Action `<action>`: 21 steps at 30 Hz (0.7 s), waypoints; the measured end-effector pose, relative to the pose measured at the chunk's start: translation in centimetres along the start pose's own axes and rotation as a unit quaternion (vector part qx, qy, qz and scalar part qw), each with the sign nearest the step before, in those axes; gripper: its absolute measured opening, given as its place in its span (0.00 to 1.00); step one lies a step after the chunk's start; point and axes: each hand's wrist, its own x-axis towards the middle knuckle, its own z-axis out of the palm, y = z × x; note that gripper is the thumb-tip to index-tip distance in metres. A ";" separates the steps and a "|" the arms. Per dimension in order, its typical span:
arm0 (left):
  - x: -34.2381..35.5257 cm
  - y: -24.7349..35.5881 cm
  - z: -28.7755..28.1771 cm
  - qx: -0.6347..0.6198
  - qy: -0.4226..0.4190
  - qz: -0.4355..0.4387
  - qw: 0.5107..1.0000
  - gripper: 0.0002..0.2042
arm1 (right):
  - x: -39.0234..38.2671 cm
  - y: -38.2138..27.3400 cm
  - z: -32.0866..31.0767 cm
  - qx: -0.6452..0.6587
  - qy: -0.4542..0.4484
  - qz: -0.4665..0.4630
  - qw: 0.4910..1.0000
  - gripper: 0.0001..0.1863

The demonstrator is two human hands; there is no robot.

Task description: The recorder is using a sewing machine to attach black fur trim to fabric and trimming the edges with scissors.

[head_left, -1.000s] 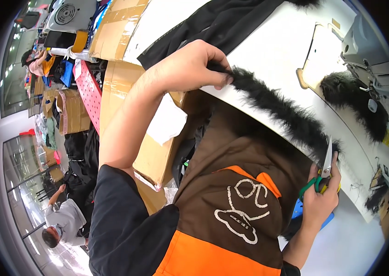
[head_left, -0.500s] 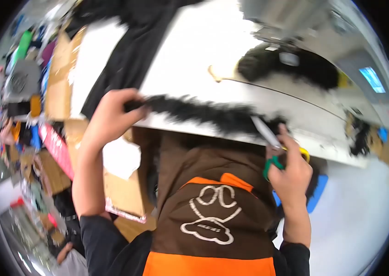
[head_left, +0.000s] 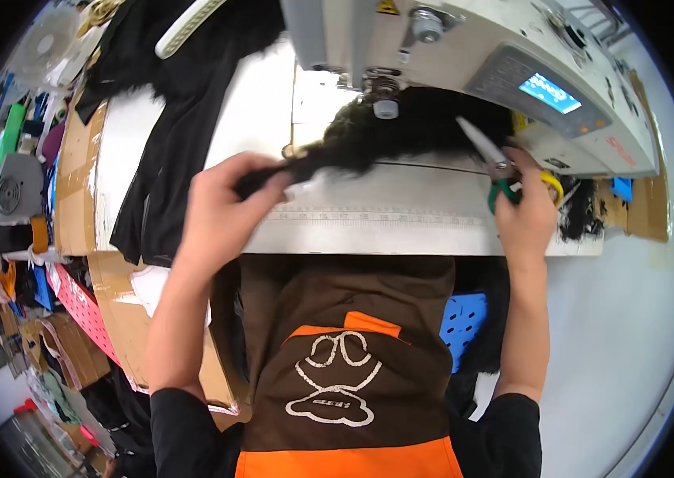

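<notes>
My left hand is closed on one end of a fluffy black feathery trim near the middle of the white work table. The strip trails rightward into a larger dark fluffy mass beneath the sewing machine's head; where one ends and the other begins is unclear. At the right, my right hand grips scissors with green and yellow handles, blades pointing up and left over the dark fluff. Whether my fingertips there also pinch the trim cannot be made out.
Black fabric lies over the table's left side, beside cardboard boxes. A lit control panel is on the machine. A blue perforated item sits below the table; a pink perforated board and cluttered goods stand farther left. A wall is at the right.
The view has swung round to face the machine squarely. Both hands have moved forward, carrying the trim and scissors from the table's front edge up toward the machine head.
</notes>
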 end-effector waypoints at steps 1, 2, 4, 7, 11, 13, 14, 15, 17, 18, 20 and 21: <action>0.6 0.0 1.6 -0.053 -0.005 -0.001 0.999 0.07 | -0.5 0.5 -0.2 -0.014 -0.003 0.023 1.000 0.23; 0.9 0.0 2.7 -0.050 -0.006 0.005 0.999 0.08 | -1.2 -0.1 -0.3 -0.003 -0.006 0.014 1.000 0.23; 1.6 0.1 4.3 -0.126 -0.029 -0.027 0.991 0.09 | -3.3 -1.8 -1.4 0.059 -0.063 0.120 0.989 0.23; 1.3 0.6 4.7 -0.157 -0.020 -0.060 0.986 0.10 | -4.1 -7.2 -3.5 0.343 -0.304 0.259 0.850 0.24; 1.3 0.7 5.1 -0.226 -0.015 -0.133 0.965 0.11 | -5.3 -9.5 -1.3 0.510 -0.457 0.204 0.699 0.26; 1.3 0.9 5.2 -0.241 -0.010 -0.131 0.962 0.11 | -4.0 -10.6 -1.3 0.529 -0.475 0.243 0.660 0.27; 1.2 1.2 5.2 -0.252 -0.012 -0.133 0.958 0.12 | -3.4 -10.9 -1.2 0.543 -0.492 0.279 0.621 0.29; 1.2 1.3 5.2 -0.265 -0.013 -0.135 0.955 0.12 | -3.6 -11.0 -0.6 0.556 -0.481 0.266 0.624 0.31; 1.1 1.1 5.1 -0.263 -0.012 -0.135 0.955 0.12 | -3.0 -11.4 -0.9 0.550 -0.484 0.279 0.620 0.29; 1.0 1.0 5.1 -0.262 -0.013 -0.134 0.956 0.12 | -2.7 -11.6 -1.0 0.544 -0.486 0.293 0.617 0.28; 0.8 0.9 5.2 -0.261 -0.012 -0.136 0.956 0.13 | -2.6 -12.0 -0.8 0.537 -0.491 0.299 0.618 0.28; 0.7 0.8 5.2 -0.260 -0.012 -0.137 0.956 0.13 | -2.5 -12.1 -0.7 0.529 -0.495 0.304 0.619 0.27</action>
